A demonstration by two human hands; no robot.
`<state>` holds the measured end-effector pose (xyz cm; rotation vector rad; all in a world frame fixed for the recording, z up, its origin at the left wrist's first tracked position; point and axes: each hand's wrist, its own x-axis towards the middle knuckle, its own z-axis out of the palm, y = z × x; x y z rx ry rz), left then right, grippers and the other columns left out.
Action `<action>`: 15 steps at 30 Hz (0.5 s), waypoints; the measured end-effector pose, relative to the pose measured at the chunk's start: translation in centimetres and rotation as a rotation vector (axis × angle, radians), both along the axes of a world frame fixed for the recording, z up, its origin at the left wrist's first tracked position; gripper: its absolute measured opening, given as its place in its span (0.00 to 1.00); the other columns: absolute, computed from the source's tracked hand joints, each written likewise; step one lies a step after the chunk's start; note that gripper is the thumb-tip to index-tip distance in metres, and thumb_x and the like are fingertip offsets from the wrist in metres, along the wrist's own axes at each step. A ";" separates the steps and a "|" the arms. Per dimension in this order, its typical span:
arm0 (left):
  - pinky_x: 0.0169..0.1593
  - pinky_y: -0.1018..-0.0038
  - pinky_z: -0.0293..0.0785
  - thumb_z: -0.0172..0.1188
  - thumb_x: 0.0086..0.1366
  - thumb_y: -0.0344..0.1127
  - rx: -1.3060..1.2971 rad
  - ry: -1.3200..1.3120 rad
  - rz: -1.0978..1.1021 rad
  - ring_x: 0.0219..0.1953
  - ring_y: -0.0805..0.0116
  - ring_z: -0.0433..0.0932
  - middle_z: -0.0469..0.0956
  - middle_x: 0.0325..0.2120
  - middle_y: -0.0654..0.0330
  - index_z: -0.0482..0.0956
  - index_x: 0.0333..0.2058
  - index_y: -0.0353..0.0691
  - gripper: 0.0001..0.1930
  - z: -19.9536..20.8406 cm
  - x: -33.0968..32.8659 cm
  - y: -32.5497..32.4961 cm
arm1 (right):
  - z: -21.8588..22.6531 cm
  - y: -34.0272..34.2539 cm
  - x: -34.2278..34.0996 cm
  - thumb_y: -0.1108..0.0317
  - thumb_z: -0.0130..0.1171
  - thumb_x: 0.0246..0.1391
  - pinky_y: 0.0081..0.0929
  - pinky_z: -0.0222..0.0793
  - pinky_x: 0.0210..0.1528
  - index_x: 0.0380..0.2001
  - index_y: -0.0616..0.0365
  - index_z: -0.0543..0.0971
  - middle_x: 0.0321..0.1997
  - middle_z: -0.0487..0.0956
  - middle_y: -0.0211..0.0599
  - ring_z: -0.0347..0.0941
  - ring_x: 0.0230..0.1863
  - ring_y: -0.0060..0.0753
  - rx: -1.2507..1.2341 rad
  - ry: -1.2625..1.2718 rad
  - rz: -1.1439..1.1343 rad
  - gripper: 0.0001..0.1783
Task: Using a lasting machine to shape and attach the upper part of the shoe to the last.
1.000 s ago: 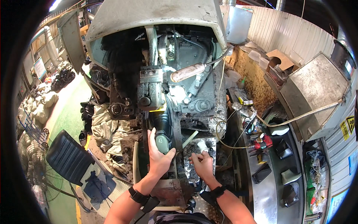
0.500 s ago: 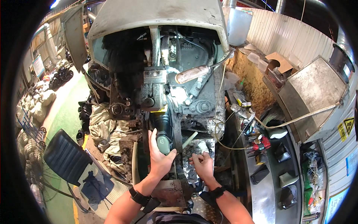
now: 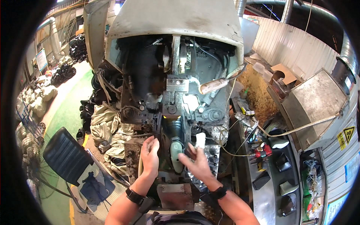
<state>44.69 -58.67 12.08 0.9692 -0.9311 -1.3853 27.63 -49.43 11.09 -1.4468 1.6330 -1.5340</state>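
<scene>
A green shoe last [image 3: 176,153] points toward me at the machine's middle. A shiny black shoe upper [image 3: 173,129] extends behind it, under the metal head. To the last's left, my left hand [image 3: 150,157] is open, fingers stretched upward and apart from it. My right hand [image 3: 197,163] is at the last's right side, thumb pointing at the last and close to it; whether they touch I cannot tell. A white, short, rounded object [image 3: 200,140] sticks up from behind its curled fingers and seems held there; its lower end is hidden.
The machine's pale hood [image 3: 176,18] rises ahead, with a wooden-handled tool [image 3: 213,86] below it. At right, a bench [image 3: 264,198] carries a red power tool [image 3: 262,150] and several dark shoe parts. A black chair [image 3: 67,155] and cloth sacks [image 3: 103,120] are at left.
My left hand has come off the last and moved left. My right hand has moved toward the last, the white object shifting with it. The pale stick no longer shows, and the view has shifted.
</scene>
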 end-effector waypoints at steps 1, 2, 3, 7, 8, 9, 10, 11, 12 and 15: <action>0.59 0.74 0.69 0.59 0.71 0.30 0.011 -0.061 0.002 0.53 0.69 0.76 0.78 0.50 0.55 0.71 0.58 0.33 0.19 -0.7 0.7 -0.3 | 3.4 0.0 2.0 0.52 0.72 0.55 0.39 0.73 0.58 0.61 0.77 0.57 0.58 0.75 0.64 0.77 0.56 0.50 0.170 0.046 0.060 0.48; 0.59 0.73 0.70 0.59 0.71 0.30 0.020 -0.118 -0.003 0.53 0.67 0.76 0.78 0.50 0.53 0.70 0.59 0.33 0.20 -1.3 1.3 -0.5 | 6.8 0.2 3.9 0.48 0.75 0.50 0.42 0.71 0.59 0.65 0.77 0.53 0.59 0.73 0.67 0.75 0.58 0.58 0.337 0.097 0.113 0.57; 0.59 0.71 0.72 0.60 0.69 0.29 0.028 -0.104 -0.045 0.53 0.64 0.77 0.78 0.51 0.50 0.68 0.60 0.32 0.22 -1.2 1.1 -0.6 | 5.4 -0.4 4.6 0.42 0.78 0.43 0.45 0.66 0.62 0.66 0.77 0.52 0.62 0.67 0.71 0.68 0.63 0.67 0.195 0.151 0.052 0.65; 0.58 0.70 0.73 0.62 0.69 0.31 -0.020 -0.122 -0.083 0.54 0.63 0.77 0.78 0.52 0.48 0.67 0.61 0.32 0.24 -1.4 1.2 -0.4 | 1.5 -1.1 5.9 0.54 0.76 0.45 0.49 0.61 0.65 0.65 0.76 0.55 0.59 0.66 0.70 0.65 0.62 0.69 0.257 0.284 -0.122 0.56; 0.58 0.69 0.73 0.62 0.68 0.32 -0.005 -0.162 -0.091 0.54 0.63 0.77 0.78 0.52 0.48 0.67 0.61 0.32 0.25 -1.3 1.3 -0.2 | 1.3 -1.2 5.9 0.58 0.74 0.45 0.49 0.62 0.64 0.64 0.76 0.56 0.58 0.67 0.69 0.65 0.61 0.68 0.206 0.274 -0.143 0.53; 0.58 0.69 0.73 0.63 0.68 0.33 0.005 -0.204 -0.098 0.54 0.63 0.77 0.78 0.52 0.48 0.68 0.61 0.32 0.25 -1.1 1.3 -0.3 | 1.2 -1.6 6.1 0.62 0.73 0.44 0.49 0.63 0.63 0.64 0.75 0.58 0.57 0.68 0.68 0.66 0.59 0.68 0.148 0.263 -0.163 0.50; 0.58 0.69 0.72 0.64 0.69 0.37 0.027 -0.202 -0.117 0.53 0.64 0.77 0.78 0.51 0.49 0.67 0.61 0.30 0.27 -0.8 1.1 -0.2 | 1.2 -1.7 6.2 0.62 0.73 0.44 0.49 0.63 0.63 0.64 0.75 0.58 0.57 0.68 0.68 0.66 0.59 0.68 0.149 0.264 -0.167 0.50; 0.59 0.70 0.70 0.64 0.69 0.40 0.065 -0.187 -0.134 0.54 0.65 0.76 0.77 0.52 0.50 0.67 0.62 0.30 0.28 -0.4 0.9 -0.3 | 1.2 -1.6 6.2 0.64 0.72 0.44 0.47 0.64 0.62 0.63 0.75 0.59 0.56 0.68 0.66 0.67 0.58 0.66 0.152 0.267 -0.199 0.48; 0.60 0.70 0.68 0.63 0.70 0.43 0.103 -0.172 -0.151 0.54 0.66 0.75 0.77 0.53 0.51 0.67 0.62 0.30 0.29 -0.1 0.7 -0.6 | 1.2 -1.7 5.9 0.67 0.70 0.43 0.46 0.65 0.61 0.63 0.74 0.60 0.56 0.69 0.64 0.69 0.57 0.63 0.154 0.270 -0.231 0.46; 0.64 0.72 0.62 0.61 0.71 0.49 0.115 0.224 -0.195 0.59 0.67 0.71 0.74 0.56 0.56 0.66 0.64 0.32 0.32 -1.3 -0.2 -3.9 | 6.3 0.0 6.8 0.68 0.72 0.43 0.38 0.69 0.56 0.63 0.75 0.59 0.56 0.70 0.51 0.70 0.55 0.40 0.219 -0.036 -0.118 0.47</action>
